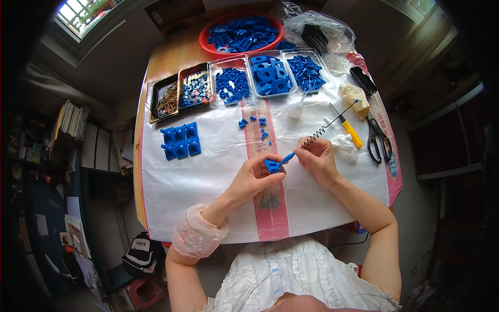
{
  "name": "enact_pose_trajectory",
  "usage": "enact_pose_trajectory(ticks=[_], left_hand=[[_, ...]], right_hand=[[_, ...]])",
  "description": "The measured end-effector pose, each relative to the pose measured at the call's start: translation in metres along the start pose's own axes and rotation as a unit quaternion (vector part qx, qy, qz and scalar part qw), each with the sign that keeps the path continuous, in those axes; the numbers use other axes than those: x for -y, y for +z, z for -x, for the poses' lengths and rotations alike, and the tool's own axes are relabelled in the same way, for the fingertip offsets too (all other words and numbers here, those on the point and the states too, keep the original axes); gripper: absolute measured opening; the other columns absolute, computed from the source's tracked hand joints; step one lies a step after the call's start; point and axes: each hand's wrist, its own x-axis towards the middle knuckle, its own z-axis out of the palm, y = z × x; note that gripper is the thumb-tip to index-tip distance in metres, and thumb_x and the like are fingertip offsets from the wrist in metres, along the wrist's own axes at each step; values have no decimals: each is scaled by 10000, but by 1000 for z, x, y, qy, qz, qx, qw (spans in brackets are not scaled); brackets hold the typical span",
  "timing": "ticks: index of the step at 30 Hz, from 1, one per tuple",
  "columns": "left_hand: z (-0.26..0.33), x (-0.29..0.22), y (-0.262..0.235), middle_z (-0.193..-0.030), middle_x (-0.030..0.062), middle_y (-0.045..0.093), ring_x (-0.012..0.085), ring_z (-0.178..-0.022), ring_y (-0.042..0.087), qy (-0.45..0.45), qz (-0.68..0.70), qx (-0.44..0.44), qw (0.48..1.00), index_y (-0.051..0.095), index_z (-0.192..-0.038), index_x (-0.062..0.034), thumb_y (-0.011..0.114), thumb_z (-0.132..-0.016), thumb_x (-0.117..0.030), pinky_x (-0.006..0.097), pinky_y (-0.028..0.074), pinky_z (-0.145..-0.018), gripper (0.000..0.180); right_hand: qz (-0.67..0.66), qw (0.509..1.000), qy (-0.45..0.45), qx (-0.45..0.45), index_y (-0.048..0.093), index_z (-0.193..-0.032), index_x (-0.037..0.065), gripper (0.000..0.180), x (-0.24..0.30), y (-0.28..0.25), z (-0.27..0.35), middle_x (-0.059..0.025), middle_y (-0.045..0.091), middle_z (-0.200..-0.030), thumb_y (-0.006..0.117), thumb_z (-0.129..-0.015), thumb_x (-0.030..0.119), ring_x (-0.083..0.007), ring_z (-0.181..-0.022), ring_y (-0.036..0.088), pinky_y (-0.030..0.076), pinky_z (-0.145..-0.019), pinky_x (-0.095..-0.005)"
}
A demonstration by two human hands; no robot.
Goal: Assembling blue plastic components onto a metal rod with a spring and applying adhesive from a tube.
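A dark backpack [141, 257], a red stool [149, 285] and upright books [71, 122] stand at left.

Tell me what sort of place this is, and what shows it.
Probably a home room with its table as workbench: a round red plastic basin heaped with flat blue plastic parts, a yellow-handled screwdriver, yet also a black-and-white fabric backpack by the shelves.

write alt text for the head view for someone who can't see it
A person's left hand holds a small blue part over a white-covered table, and the right hand pinches a slender blue piece beside it, a black coil extending beyond. Farther back stand five trays of small parts and a red basin of blue pieces.
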Motion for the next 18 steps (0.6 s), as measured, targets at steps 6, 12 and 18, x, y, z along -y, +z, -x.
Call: enact_pose_trajectory(ticks=[6,12,18], left_hand=[[0,-4,1,-1026,50,666,93,-949,614,-17,44,-12,999,599,-1197,-47,667,-951,-165,241,491,-828,282],[0,-3,0,-1028,50,662,77,-937,598,9,15,-24,1000,608,-1199,-39,653,-960,-182,218,478,-815,282],[4,0,3,-1051,38,630,54,-919,569,41,-116,-60,991,602,-1201,-20,715,-901,-101,205,472,-796,330]], right_hand=[[30,1000,7,-7,651,-762,14,123,3,2,0,-3,566,-693,647,-882,-12,-55,-546,501,367,-471,-206],[27,1000,4,-7,672,-784,10,95,3,2,1,4,581,-694,673,-879,4,-49,-558,506,375,-484,-204],[17,1000,5,-13,701,-827,4,47,1,0,0,14,610,-702,720,-865,25,-43,-567,513,384,-495,-200]])
